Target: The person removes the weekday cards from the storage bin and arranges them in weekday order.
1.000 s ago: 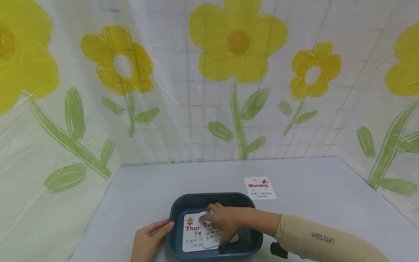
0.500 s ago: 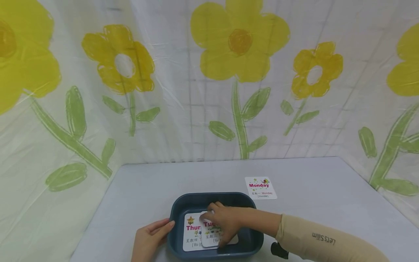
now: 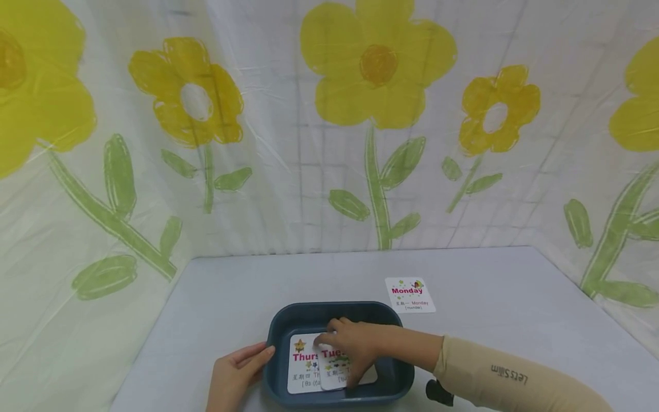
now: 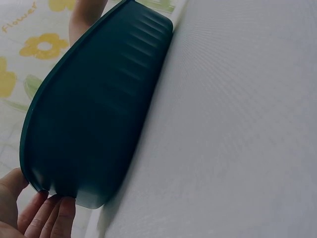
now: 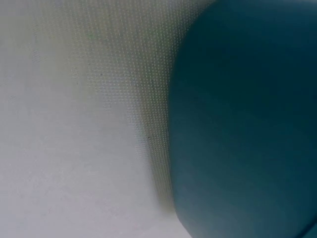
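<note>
A dark teal plastic basin (image 3: 278, 395) stands on the table in the head view. My left hand (image 3: 238, 375) grips its left rim, thumb above and fingers against the outer wall, as the left wrist view shows with the fingers (image 4: 63, 215). Inside lie white word cards. The Thursday card (image 3: 302, 375) is partly covered by the Tuesday card (image 3: 332, 375). My right hand (image 3: 357, 346) reaches over the basin's right side and holds the Tuesday card between fingertips at its upper part and thumb at its lower edge. Another white card edge shows right of the thumb.
A Monday card (image 3: 410, 294) lies flat on the white table (image 3: 231, 292), behind the basin's right corner. A small black object (image 3: 439, 393) is under my right forearm. A curtain (image 3: 278, 189) with yellow flowers hangs at the table's back and sides.
The Tuesday card has shifted and turned slightly in my right hand, showing a little more of the Thursday card. My left hand and the basin have stayed put.
</note>
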The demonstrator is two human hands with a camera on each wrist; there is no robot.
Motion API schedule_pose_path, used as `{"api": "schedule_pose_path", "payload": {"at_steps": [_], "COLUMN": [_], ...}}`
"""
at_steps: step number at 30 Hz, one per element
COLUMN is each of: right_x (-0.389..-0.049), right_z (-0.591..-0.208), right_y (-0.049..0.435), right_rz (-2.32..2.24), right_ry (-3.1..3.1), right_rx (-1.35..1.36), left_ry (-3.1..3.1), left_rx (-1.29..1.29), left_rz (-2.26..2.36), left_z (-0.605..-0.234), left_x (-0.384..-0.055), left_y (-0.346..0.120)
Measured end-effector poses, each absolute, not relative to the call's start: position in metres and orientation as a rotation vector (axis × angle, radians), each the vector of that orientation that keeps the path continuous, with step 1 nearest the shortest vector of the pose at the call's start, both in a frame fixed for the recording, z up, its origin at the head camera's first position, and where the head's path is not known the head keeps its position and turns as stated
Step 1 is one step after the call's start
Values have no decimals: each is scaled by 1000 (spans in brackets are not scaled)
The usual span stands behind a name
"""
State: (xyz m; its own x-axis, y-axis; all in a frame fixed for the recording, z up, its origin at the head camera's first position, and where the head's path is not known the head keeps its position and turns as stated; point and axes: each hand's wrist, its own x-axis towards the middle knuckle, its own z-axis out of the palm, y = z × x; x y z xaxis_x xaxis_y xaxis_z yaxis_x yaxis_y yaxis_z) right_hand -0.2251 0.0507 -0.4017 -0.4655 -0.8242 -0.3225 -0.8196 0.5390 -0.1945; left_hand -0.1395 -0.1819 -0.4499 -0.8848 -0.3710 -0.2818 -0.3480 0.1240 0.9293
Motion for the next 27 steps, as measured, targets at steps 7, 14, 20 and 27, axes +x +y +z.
{"api": "schedule_pose_path", "payload": {"at_steps": [7, 14, 20, 27], "right_x": [-225, -226, -225, -226], "right_z": [-402, -400, -399, -398], "right_y": [51, 49, 47, 46], "right_rz": [-29, -12, 6, 10], "right_ry": [2405, 2422, 2425, 2436], "right_rx": [-1356, -1363, -1351, -1373], "left_ry": [-2339, -2335, -2340, -2338], "left_rx": [738, 731, 734, 741], "left_rz": [-1931, -1943, -1940, -1944], "left_z": [-449, -448, -448, -450], "left_x": [-138, -138, -138, -139], "left_y": [-182, -182, -183, -184]}}
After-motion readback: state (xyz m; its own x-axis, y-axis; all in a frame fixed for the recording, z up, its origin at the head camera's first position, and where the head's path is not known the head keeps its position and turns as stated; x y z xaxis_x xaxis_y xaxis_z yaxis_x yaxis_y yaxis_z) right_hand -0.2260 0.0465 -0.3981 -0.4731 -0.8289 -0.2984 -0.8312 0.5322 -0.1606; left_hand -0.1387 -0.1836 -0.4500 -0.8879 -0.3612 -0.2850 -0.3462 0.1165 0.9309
